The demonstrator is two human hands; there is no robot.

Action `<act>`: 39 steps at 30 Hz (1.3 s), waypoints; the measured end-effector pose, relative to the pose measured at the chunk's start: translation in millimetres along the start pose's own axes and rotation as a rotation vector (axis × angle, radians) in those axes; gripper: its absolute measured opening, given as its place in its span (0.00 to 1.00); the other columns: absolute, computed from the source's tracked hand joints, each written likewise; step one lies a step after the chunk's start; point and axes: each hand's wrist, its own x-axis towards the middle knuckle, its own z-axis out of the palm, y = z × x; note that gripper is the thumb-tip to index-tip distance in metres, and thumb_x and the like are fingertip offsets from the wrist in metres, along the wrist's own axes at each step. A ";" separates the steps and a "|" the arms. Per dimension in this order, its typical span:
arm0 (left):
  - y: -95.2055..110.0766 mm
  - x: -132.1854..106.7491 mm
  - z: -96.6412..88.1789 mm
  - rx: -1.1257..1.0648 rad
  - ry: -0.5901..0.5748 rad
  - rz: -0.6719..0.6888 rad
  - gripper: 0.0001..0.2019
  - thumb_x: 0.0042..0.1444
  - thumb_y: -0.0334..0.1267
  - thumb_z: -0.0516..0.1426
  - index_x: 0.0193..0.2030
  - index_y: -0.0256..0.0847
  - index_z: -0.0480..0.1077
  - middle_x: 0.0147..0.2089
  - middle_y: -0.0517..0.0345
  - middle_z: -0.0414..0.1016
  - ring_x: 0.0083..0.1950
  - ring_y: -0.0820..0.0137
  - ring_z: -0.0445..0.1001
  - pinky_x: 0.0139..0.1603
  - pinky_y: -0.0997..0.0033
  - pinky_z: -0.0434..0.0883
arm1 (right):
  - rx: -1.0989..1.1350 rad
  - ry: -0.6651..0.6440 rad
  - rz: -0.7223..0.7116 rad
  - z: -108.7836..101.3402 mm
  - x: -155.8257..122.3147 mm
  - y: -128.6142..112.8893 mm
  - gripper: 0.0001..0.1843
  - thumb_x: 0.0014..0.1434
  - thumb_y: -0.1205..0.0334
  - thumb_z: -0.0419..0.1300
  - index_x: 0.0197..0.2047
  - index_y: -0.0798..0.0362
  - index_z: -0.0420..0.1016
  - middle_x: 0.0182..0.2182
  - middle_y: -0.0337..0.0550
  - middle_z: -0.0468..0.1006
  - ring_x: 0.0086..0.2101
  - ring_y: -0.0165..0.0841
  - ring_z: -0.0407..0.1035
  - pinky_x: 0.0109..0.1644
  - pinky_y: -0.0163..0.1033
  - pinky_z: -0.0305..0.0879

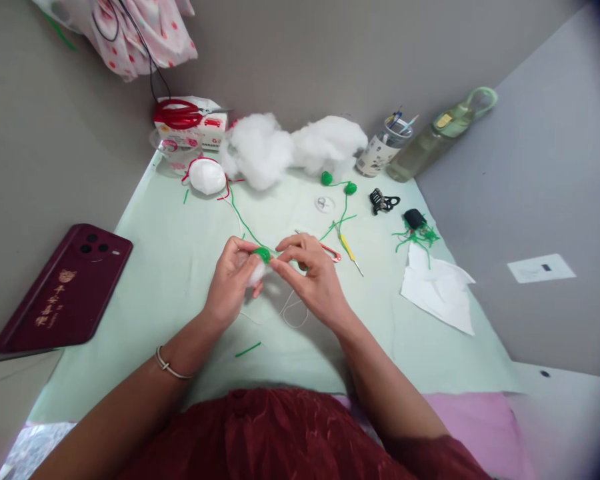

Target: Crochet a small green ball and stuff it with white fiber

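Observation:
My left hand [233, 277] is closed around a small crocheted piece [263, 255], green on top with fluffy white below. My right hand [307, 270] meets it from the right, thumb and fingertips pinched at the green part's edge. Whatever sits between those fingertips is too small to make out. A green yarn strand [245, 225] runs from the piece toward the back left. Below my right hand, a thin white thread [295, 325] lies in a loop. Partly hidden behind that hand is an orange-red handled tool [332, 253]. A yellow-handled crochet hook [347, 247] lies to its right.
White stuffing [260, 150] is heaped at the back, beside a white yarn ball [207, 177] and red scissors [180, 115]. Rightward stand a pen cup [380, 150] and a bottle [427, 143]. A black hair clip [383, 201], crumpled paper [437, 287] and a maroon phone [65, 287] flank the hands.

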 end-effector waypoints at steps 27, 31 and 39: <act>9.5 -9.6 1.1 -0.009 -0.110 0.011 0.15 0.61 0.47 0.66 0.45 0.44 0.67 0.40 0.61 0.76 0.33 0.73 0.78 0.35 0.71 0.77 | 0.170 0.001 0.313 12.2 3.8 2.4 0.14 0.57 0.58 0.63 0.23 0.50 0.67 0.15 0.29 0.65 0.20 0.26 0.55 0.28 0.35 0.51; 11.6 -7.6 -0.9 0.023 -0.140 0.019 0.18 0.57 0.48 0.69 0.43 0.43 0.68 0.38 0.61 0.75 0.35 0.70 0.78 0.37 0.68 0.79 | 0.147 -0.043 0.309 2.8 5.9 -0.7 0.14 0.59 0.57 0.62 0.24 0.50 0.67 0.17 0.31 0.67 0.21 0.26 0.54 0.27 0.35 0.49; 9.3 2.0 -3.5 0.121 0.033 0.129 0.12 0.50 0.37 0.69 0.34 0.43 0.70 0.35 0.61 0.74 0.40 0.68 0.74 0.44 0.67 0.74 | -0.193 -0.158 0.140 8.2 -8.1 -15.5 0.13 0.69 0.60 0.53 0.31 0.50 0.70 0.26 0.37 0.75 0.27 0.30 0.64 0.35 0.36 0.56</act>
